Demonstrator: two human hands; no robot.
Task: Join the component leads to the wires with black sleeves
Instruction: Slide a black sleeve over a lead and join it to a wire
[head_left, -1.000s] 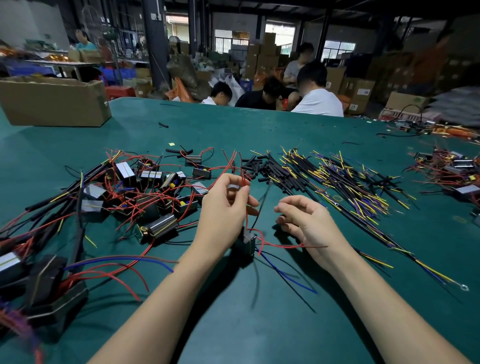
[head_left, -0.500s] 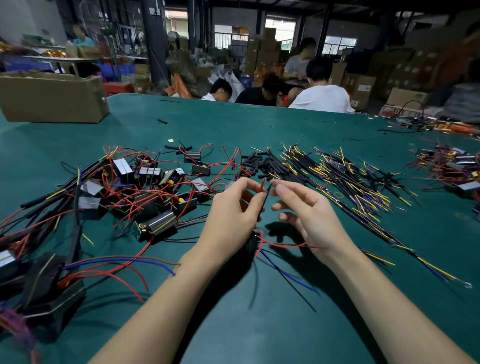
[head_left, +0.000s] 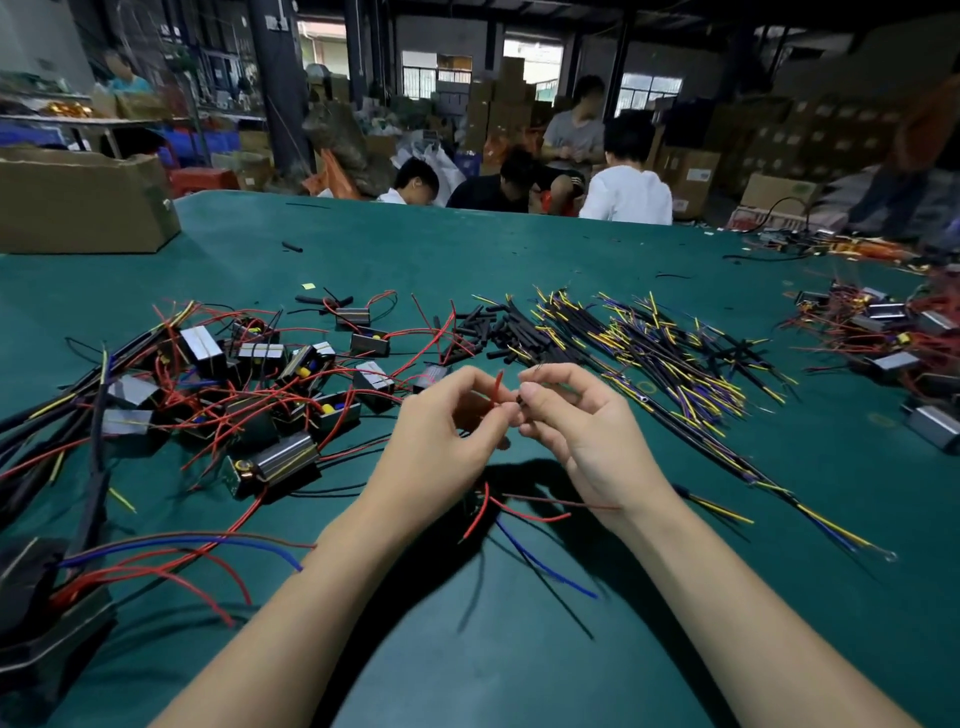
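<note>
Red lead meeting the sleeved wire, just above the tabletop (head_left: 519, 239)

The bare ends are thin, so a slight twist could make them miss or slip apart, and the loose component hanging below my hands may tug the lead free; my left hand (head_left: 441, 431) pinches the red lead (head_left: 497, 387) between thumb and fingertips, other fingers curled; my right hand (head_left: 582, 421) pinches the black-sleeved wire (head_left: 524, 402), tips nearly touching; spare wires (head_left: 649, 348) lie beyond.
</note>
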